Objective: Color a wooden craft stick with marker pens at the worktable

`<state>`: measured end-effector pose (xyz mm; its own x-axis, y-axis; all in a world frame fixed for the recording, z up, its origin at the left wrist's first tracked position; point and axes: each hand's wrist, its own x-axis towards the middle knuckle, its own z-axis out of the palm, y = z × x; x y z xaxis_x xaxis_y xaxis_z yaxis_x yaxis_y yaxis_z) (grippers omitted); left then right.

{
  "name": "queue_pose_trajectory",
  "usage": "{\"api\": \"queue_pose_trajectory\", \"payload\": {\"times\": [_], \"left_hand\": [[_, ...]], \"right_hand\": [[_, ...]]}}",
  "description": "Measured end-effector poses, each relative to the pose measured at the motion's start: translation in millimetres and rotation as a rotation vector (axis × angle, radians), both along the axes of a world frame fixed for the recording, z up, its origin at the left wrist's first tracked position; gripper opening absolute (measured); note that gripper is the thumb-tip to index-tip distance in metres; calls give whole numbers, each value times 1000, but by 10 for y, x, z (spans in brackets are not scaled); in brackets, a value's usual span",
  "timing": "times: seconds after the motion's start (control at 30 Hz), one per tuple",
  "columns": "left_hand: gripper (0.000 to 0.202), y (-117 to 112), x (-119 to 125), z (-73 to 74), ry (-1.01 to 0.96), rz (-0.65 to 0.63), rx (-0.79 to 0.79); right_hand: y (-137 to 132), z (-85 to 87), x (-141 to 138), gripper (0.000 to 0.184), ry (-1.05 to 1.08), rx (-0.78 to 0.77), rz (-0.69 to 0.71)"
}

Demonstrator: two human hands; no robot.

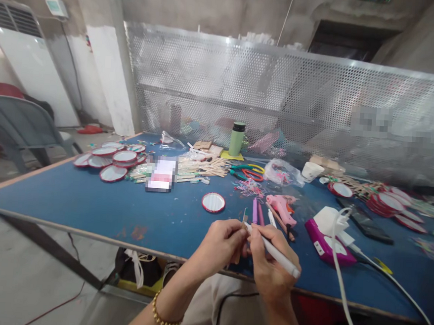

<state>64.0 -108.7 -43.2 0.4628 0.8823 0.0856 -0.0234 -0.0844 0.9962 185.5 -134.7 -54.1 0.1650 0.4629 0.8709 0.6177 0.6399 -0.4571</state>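
Observation:
Close together over the table's front edge are my two hands. My right hand [274, 265] is closed round a white pen [279, 256], whose tip end points at the left fingers. My left hand [220, 244] pinches a thin light wooden stick [245, 215] with a pale, greenish end; most of it is hidden by the fingers. Just beyond them a red-rimmed round disc [213, 202] lies flat. A purple pen [255, 212], another white pen [271, 217] and a pink glue gun [282, 209] lie beside the right hand.
Stacked red-rimmed discs [112, 173], wooden sticks [205, 167], pliers [244, 172] and a green bottle [237, 139] lie or stand farther back. At right are a paper cup [312, 172] and a purple power strip [332, 247] with a white cable [337, 275]. Perforated metal panels [223, 79] bound the table's back.

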Motion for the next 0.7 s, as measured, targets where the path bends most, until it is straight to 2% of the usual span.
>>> {"api": "queue_pose_trajectory", "payload": {"times": [0.13,0.27,0.57,0.7], "left_hand": [[32,0,-7,27,0,-11,-10],[33,4,-9,12,3,1,-8],[29,3,1,-8,8,12,1],[31,5,-1,4,-5,-7,-2]], "right_hand": [[3,-2,-1,12,57,18,-20],[6,-7,0,13,26,4,11],[14,0,1,13,-37,21,-16],[12,-21,9,13,17,13,-16]]}}
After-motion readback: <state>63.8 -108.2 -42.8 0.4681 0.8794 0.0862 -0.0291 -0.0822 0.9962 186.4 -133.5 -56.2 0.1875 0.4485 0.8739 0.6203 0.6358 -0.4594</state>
